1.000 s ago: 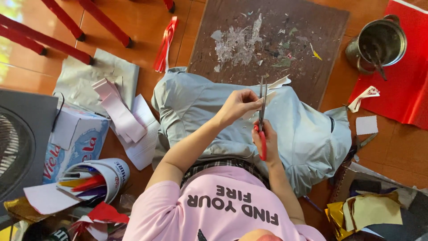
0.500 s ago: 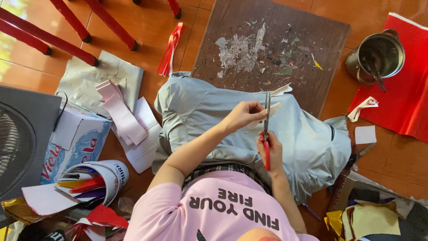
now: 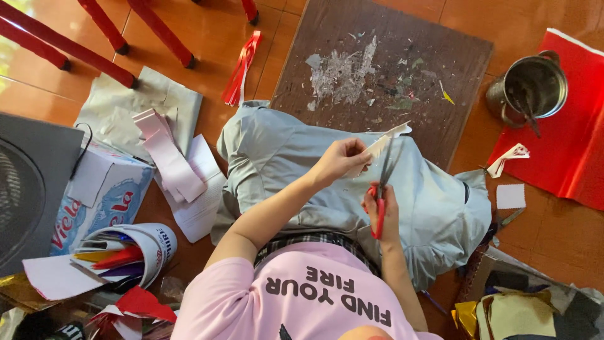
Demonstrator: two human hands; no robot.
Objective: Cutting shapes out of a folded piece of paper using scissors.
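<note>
My left hand (image 3: 340, 158) pinches a small white piece of paper (image 3: 385, 141) above my lap. My right hand (image 3: 385, 211) grips red-handled scissors (image 3: 381, 189), blades pointing away from me and meeting the paper's edge. Both hands hover over my legs in grey trousers (image 3: 296, 151). A dark wooden board (image 3: 377, 69) strewn with paper scraps lies just beyond my knees.
A metal pot (image 3: 528, 88) stands on red foil sheet (image 3: 566, 145) at the right. On the left lie pink and white paper strips (image 3: 170, 164), a cardboard box (image 3: 104, 198), a cup of coloured paper rolls (image 3: 126, 255) and a grey fan (image 3: 25, 189). Red chair legs (image 3: 100, 60) stand at the back.
Both hands have stayed together over my lap; the scissors have worked slightly along the paper, and the view has drifted a little.
</note>
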